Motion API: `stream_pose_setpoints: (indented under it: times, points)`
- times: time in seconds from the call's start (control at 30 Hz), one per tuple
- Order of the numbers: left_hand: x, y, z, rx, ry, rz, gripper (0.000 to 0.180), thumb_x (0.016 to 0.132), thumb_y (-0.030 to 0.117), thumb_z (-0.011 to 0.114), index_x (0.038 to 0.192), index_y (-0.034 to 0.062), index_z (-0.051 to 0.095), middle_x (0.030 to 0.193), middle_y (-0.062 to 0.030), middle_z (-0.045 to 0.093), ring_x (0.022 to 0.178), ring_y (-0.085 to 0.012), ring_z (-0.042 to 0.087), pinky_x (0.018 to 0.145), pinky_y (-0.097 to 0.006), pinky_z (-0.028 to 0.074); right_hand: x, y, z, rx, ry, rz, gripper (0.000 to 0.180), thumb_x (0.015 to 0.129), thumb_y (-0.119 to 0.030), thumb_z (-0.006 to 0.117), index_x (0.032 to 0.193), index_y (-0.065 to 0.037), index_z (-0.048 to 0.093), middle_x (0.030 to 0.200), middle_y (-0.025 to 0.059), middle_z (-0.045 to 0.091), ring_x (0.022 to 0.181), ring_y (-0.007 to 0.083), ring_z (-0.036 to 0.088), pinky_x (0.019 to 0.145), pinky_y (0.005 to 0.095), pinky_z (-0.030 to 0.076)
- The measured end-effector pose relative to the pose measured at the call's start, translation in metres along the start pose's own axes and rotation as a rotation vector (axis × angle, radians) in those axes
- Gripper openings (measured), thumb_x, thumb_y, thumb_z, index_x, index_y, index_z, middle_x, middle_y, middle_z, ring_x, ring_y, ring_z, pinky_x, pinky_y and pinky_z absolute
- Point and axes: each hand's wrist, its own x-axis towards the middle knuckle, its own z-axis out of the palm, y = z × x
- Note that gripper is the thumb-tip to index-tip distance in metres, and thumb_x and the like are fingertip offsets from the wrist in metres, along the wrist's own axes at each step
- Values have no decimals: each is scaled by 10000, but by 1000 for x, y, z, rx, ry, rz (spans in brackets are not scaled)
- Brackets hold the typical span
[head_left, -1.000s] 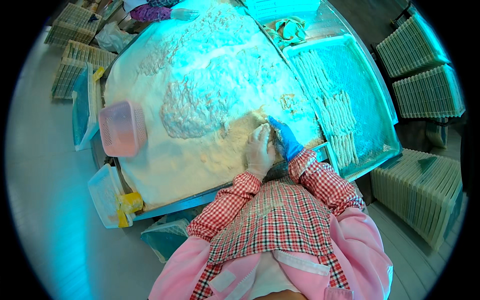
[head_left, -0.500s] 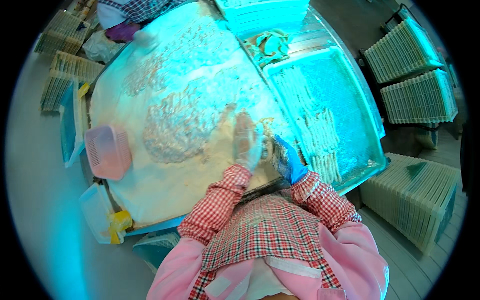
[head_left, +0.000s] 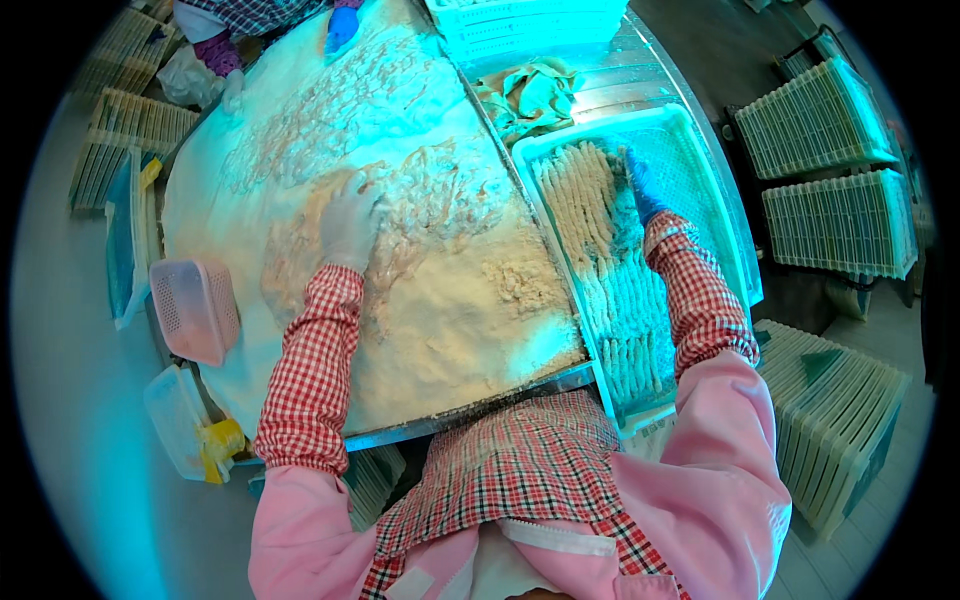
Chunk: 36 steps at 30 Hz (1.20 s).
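**Presently: two gloved hands, breading table**

Left hand (head_left: pixel 350 222), white-gloved, lies flat and spread on the pale heap of breadcrumbs (head_left: pixel 450 300), gripping nothing. Right hand (head_left: pixel 640 185), blue-gloved, rests fingers-down on the breaded strips (head_left: pixel 600 240) in the white plastic tray (head_left: pixel 700 170); grip unclear. Strips run crosswise, right of the heap.

the breaded strips (head_left: pixel 600 250) are lying packed side by side in rows along the left half of the pale tray (head_left: pixel 700 150), reaching from its far end toward six o'clock. the crumb heap (head_left: pixel 440 300) is spreading thick and pale over the round table at nine o'clock of the tray, with uncoated strips (head_left: pixel 420 190) lying scattered across its far part.
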Motion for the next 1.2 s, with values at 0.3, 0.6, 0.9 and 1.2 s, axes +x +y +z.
stream_pose_setpoints:
  times: [0.3,0.6,0.9,1.2]
  points:
    - [-9,-1,-10,-130,-55,-10,245,741,71,660,983,104,684,1067,-79,635,978,-294,604,814,-385,495,-13,14,-64,-74,-217,230,657,945,-583,401,1345,-72,502,1121,127,656,921,225,646,832,377,514]
    - [-228,17,-6,-438,-173,259,263,754,79,666,1011,108,713,1078,-111,674,1009,-272,626,875,-372,494,-172,-65,46,-214,-85,-64,443,936,-323,601,1289,-57,567,1084,87,668,940,111,600,770,288,487]
    - [-251,65,9,-280,-25,-314,254,832,133,642,1070,55,680,1052,-132,678,995,-302,629,891,-378,488,-308,-26,226,-1008,-486,-933,309,823,-211,676,1109,-105,630,982,125,609,893,297,581,695,397,509]
    - [-269,36,-36,-491,123,-357,236,836,124,633,1047,25,671,902,-162,671,788,-244,663,713,-304,511,-295,-46,204,-902,-282,-896,410,773,-27,632,1160,-159,612,1112,105,607,893,304,582,729,390,502]
